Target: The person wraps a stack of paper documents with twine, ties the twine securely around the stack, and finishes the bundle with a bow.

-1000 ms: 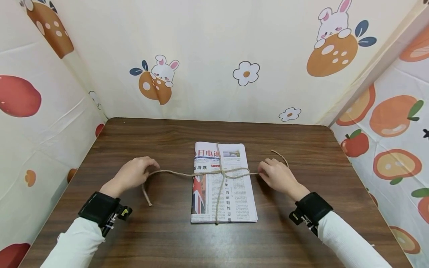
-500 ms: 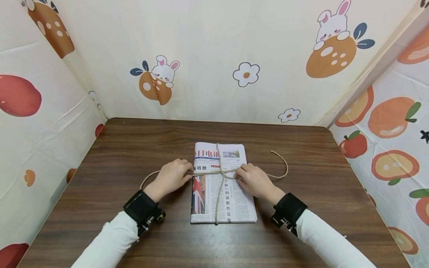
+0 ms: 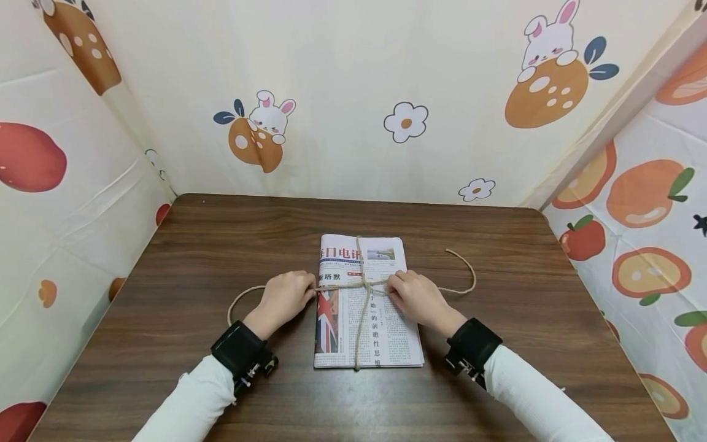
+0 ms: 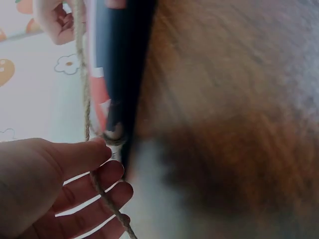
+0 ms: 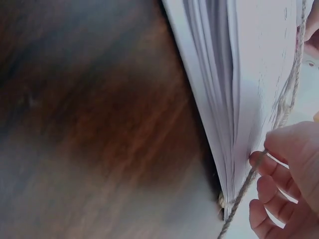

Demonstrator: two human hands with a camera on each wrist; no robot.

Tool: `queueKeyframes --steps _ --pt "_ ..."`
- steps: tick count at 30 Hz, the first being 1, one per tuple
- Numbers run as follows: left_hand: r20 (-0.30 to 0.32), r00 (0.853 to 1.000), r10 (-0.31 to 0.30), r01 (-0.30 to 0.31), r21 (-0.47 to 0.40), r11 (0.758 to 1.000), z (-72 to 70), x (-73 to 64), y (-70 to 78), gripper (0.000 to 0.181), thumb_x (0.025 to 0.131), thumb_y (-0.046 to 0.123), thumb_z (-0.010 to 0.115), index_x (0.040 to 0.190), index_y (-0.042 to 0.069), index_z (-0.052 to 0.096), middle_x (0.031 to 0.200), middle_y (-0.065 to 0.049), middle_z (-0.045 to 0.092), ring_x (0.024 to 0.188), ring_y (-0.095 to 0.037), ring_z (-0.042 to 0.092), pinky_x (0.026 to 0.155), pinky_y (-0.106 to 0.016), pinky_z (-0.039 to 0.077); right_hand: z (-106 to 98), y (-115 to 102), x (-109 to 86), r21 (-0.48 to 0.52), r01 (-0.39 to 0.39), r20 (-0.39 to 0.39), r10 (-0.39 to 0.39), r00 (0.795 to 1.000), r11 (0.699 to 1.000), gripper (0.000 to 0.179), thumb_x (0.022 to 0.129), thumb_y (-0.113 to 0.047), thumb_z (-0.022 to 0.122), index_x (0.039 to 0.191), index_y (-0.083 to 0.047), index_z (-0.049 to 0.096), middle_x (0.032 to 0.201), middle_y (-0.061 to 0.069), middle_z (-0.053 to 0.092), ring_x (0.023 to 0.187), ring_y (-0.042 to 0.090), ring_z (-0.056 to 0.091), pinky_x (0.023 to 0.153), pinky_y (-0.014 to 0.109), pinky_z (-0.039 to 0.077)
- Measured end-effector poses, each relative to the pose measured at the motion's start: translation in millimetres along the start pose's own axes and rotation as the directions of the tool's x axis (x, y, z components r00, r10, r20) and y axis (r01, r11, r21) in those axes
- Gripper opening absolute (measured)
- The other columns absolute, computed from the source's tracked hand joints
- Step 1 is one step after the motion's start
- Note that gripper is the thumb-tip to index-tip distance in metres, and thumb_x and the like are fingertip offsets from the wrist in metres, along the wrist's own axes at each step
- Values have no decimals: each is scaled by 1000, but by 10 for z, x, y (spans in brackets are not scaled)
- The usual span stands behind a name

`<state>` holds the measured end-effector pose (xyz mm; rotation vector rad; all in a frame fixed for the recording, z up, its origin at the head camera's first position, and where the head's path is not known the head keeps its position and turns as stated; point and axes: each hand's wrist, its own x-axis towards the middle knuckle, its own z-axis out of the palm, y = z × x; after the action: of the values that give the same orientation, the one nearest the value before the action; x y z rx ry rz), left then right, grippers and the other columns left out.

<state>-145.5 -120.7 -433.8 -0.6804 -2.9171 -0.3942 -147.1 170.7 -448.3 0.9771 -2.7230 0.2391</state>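
Note:
A folded stack of newspapers [image 3: 337, 325] lies on the table, with twine [image 3: 361, 325] running lengthwise and across it and crossing near the middle. My left hand [image 3: 284, 298] is at the stack's left edge; in the left wrist view its thumb and forefinger pinch the twine [image 4: 85, 99], and the tail passes over the other fingers. Over the right part of the stack, my right hand [image 3: 420, 298] pinches the other end of the twine between thumb and forefinger. The right wrist view shows the layered paper edges [image 5: 214, 99] beside that hand [image 5: 294, 169].
Loose twine tails curve on the wooden table [image 3: 248, 227] outside each hand, the right tail [image 3: 469, 267] bending toward the back. Patterned cloth walls [image 3: 342, 92] stand at the back and both sides. Black camera straps [image 3: 240, 350] wrap both wrists.
Both hands have moved inward along the twine, from well outside the stack to its left edge and its right part. The right tail now lies free behind the right hand. The newspapers stay put.

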Motion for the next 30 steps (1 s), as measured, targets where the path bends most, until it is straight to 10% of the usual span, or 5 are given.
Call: queueKeyframes --steps 30 --pt "-52 999 0 -2 -23 1000 -75 -137 -157 13 77 17 74 70 19 63 71 6 54 66 -13 54 54 -32 46 -11 155 -4 -71 -50 -38 47 998 996 12 84 -11 64 79 -12 53 70 1 51 56 14 38 49 23 28"
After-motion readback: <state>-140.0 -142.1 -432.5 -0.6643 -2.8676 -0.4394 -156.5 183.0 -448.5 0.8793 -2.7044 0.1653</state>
